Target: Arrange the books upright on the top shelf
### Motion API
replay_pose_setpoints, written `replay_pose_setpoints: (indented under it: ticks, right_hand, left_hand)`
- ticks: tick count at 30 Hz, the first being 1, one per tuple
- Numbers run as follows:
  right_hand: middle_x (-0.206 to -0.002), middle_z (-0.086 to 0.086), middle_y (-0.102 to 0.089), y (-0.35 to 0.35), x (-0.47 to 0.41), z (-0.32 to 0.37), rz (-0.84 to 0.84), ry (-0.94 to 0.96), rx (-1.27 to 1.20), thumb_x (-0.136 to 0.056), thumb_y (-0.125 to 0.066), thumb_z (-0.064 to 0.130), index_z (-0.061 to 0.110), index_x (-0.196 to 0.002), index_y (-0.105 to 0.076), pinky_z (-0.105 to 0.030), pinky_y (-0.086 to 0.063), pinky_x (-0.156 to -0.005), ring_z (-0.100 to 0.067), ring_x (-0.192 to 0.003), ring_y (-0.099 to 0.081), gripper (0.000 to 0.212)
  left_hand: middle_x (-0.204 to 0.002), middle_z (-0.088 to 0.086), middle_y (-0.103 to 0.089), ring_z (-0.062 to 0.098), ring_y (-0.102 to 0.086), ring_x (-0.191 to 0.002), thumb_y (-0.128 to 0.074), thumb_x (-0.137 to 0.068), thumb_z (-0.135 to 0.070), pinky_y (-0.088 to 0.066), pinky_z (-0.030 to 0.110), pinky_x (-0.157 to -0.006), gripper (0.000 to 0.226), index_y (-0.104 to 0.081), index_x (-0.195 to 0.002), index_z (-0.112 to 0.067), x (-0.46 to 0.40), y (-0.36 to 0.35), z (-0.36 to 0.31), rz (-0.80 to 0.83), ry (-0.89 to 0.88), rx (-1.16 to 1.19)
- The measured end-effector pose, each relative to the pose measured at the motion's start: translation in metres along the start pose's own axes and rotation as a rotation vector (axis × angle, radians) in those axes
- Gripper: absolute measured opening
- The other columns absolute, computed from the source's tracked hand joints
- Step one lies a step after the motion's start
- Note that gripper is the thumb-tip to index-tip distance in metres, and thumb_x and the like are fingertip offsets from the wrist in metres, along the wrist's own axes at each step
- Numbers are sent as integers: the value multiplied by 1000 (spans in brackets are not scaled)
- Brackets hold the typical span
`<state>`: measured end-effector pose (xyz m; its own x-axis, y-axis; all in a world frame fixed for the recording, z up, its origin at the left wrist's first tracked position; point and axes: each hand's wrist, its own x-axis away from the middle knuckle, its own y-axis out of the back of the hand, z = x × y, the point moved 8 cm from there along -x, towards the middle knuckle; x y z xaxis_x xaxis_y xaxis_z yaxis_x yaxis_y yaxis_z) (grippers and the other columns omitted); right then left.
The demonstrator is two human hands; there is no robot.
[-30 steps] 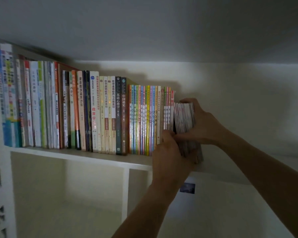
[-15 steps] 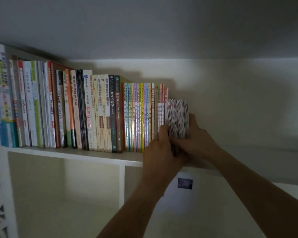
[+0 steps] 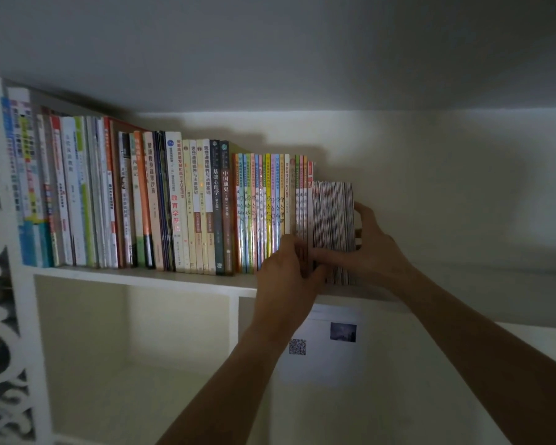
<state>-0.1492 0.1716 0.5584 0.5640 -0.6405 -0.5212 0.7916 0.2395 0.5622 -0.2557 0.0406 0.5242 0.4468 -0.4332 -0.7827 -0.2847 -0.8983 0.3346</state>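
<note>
**Bundle of thin booklets at the right end of the row, both hands on it**

Location: top shelf [image 3: 135,275] carries a long row of upright books [image 3: 180,203] running from the left wall. At the row's right end stands a bundle of thin booklets [image 3: 333,215], shorter than its neighbours, upright, its left face against the last tall spine. Shelf to the right of it is bare as far as can be seen.

Right hand [image 3: 371,252]: wrapped round the bundle's lower right side, fingers curled behind it, thumb across the near face. Holding it.

Left hand [image 3: 286,271]: at the join between the tall row and the bundle, low down, fingers curled onto the spines there. Appears to pinch the near edges; exact contact is in shadow.

Handling, judged: many slim soft-cover items, individually floppy, glossy, likely to slide on one another. Together they have some weight and will fan out or slump rightward if let go with no support on that side. Best hold is the present one: squeeze from both flat sides, low, bottom edges on the board.

Below: a lower compartment [image 3: 129,348], and a white sheet with a small photo and a QR code [image 3: 321,345].
</note>
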Motion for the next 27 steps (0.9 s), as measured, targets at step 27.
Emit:
replay_pose_setpoints:
  ticks: [27]
  right_hand:
    - [-150, -2, -50, 25, 68, -6, -163, -53, 230, -65, -80, 69, 25, -157, -19, -47, -45, -109, -24, -133, -52, 119]
  left_hand:
    - [-110, -3, -68, 15, -62, -102, -65, -94, -43, -52, 32, -90, 27, -66, -109, -21, 53, 41, 7, -154, -248, -347]
